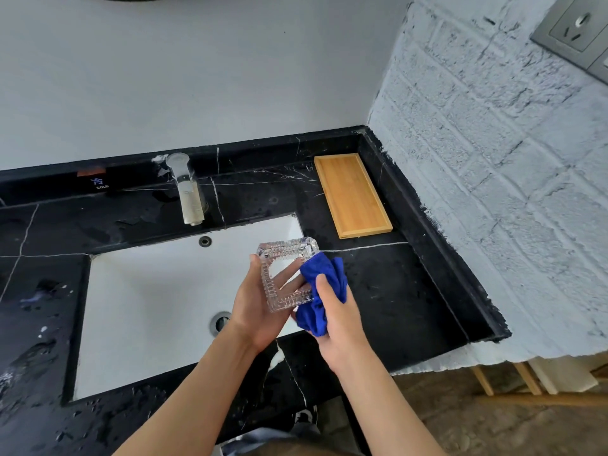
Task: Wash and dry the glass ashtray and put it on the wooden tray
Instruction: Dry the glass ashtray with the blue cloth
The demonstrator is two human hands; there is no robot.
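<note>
**Glass ashtray in hand above sink, cloth applied to right edge**

Glass ashtray (285, 274): square, clear, cut pattern along rim. Held tilted on edge, opening turned toward the camera, above the right end of the white sink (148, 307). Not in contact with sink or countertop.

Left hand (260, 311): cupped behind and under the ashtray, thumb laid along its left rim, fingers visible through the glass at the back. Closed in a grip on the ashtray.

Right hand (339, 327): clenched around a bunched blue cloth (324, 284), thumb on top. Cloth pressed against the ashtray's right side and lower right corner.

Wooden tray (352, 195): flat on the black marble countertop (394, 291), near the back right corner, well apart from the ashtray. Nothing on it.

Faucet (187, 192): behind the sink, spout pointing over the basin. No running water seen.

Countertop: droplets and wet patches scattered at left and front.

Wall socket (579, 31): on the painted brick wall (493, 159), upper right.
</note>
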